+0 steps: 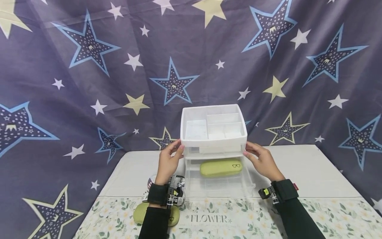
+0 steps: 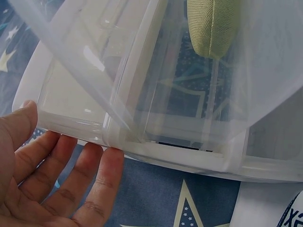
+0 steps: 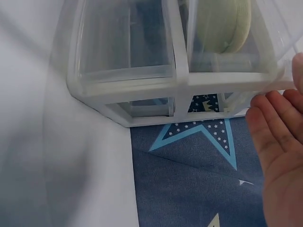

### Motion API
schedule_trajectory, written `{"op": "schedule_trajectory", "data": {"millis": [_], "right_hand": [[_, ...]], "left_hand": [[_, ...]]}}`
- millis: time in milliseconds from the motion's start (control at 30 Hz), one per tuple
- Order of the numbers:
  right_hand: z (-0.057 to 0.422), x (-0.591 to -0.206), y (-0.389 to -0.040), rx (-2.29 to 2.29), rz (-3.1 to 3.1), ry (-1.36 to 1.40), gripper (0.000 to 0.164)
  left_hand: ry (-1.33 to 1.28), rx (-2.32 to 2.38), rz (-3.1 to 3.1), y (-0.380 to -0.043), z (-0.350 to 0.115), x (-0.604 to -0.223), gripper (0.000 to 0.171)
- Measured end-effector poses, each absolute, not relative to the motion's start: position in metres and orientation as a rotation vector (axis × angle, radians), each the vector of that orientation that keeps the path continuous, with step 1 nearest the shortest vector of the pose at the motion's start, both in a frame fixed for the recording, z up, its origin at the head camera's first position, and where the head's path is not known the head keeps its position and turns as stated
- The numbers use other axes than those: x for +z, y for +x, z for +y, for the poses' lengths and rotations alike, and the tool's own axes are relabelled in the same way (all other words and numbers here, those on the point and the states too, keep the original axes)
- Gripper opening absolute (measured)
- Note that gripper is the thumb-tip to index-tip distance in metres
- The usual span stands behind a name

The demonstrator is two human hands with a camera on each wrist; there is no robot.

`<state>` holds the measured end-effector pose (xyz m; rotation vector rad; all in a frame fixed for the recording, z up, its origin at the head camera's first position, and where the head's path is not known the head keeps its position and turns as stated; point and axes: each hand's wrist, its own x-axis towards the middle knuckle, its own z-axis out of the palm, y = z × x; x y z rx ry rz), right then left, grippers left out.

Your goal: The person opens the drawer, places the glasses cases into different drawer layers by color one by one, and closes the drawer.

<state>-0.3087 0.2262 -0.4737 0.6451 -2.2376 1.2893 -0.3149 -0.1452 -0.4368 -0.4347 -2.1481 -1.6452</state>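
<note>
Left hand (image 1: 169, 162) and right hand (image 1: 263, 161) flank white drawer unit (image 1: 213, 143) on bench (image 1: 310, 172); fingers of both extended, tips touching its sides; clear lower drawer (image 1: 219, 189) stands open; green glasses case (image 1: 219, 168) inside

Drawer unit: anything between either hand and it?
Nothing visible. The left hand and right hand touch opposite sides of the drawer unit. One green case sits in the open lower drawer, between the two sides; another lies partly under the left forearm. Neither blocks a hand.
</note>
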Motion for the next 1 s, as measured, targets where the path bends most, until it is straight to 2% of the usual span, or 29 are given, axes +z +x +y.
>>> {"op": "schedule_trajectory", "data": {"millis": [700, 1000], "right_hand": [[0.221, -0.471, -0.302, 1.453, -2.345, 0.489, 0.047], [0.220, -0.472, -0.304, 1.362, -2.353, 0.456, 0.047]], "left_hand": [[-0.408, -1.667, -2.145, -0.308, -0.152, -0.436, 0.042], [-0.419, -1.369, -2.327, -0.289, -0.180, -0.431, 0.038]]}}
